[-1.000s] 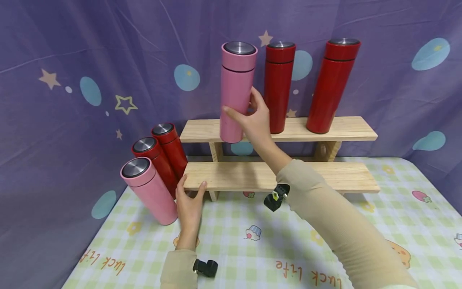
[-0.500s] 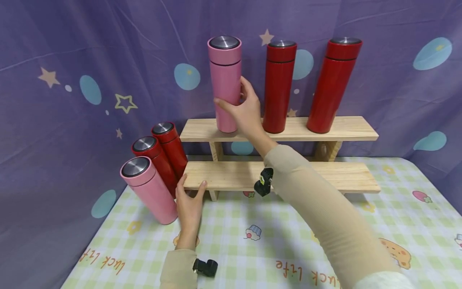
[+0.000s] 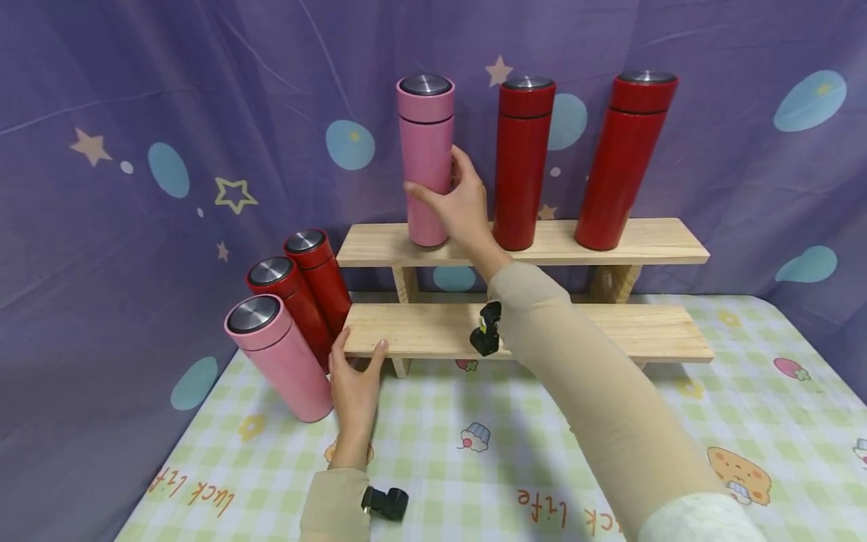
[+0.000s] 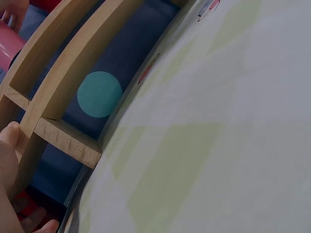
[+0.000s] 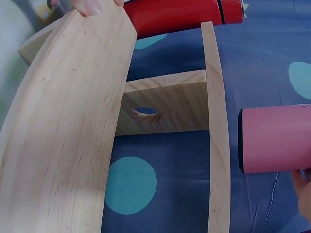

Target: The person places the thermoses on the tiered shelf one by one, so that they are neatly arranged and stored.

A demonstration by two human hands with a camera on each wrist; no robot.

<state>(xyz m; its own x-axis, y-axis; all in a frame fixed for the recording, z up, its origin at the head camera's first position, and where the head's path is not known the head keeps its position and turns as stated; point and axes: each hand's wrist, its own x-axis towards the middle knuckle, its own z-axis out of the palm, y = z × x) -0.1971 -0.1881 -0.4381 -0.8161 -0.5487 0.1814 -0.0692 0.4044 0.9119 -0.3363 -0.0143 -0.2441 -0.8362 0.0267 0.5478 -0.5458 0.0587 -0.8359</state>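
Observation:
My right hand (image 3: pixel 463 203) grips a pink thermos flask (image 3: pixel 425 150) with a steel-topped lid, thumb at the left and fingers behind. The flask stands upright at the left part of the upper shelf of a two-tier wooden stand (image 3: pixel 433 327). In the right wrist view, a narrow gap shows between the flask's base (image 5: pixel 241 141) and the shelf edge. My left hand (image 3: pixel 355 388) holds the lower shelf's left front corner, thumb (image 4: pixel 8 133) on the front edge. Left of that hand, another pink flask (image 3: pixel 291 369) stands on the table.
Two red flasks (image 3: pixel 523 165) stand on the upper shelf, right of the held one; the far one (image 3: pixel 626 162) looks tilted. Two more red flasks (image 3: pixel 318 263) stand at the stand's left end. A purple curtain (image 3: pixel 169 301) hangs behind the checked tablecloth (image 3: pixel 433 482).
My right hand has carried the pink flask left and back over the upper shelf, then slightly down in the last half second. The left hand has stayed in place.

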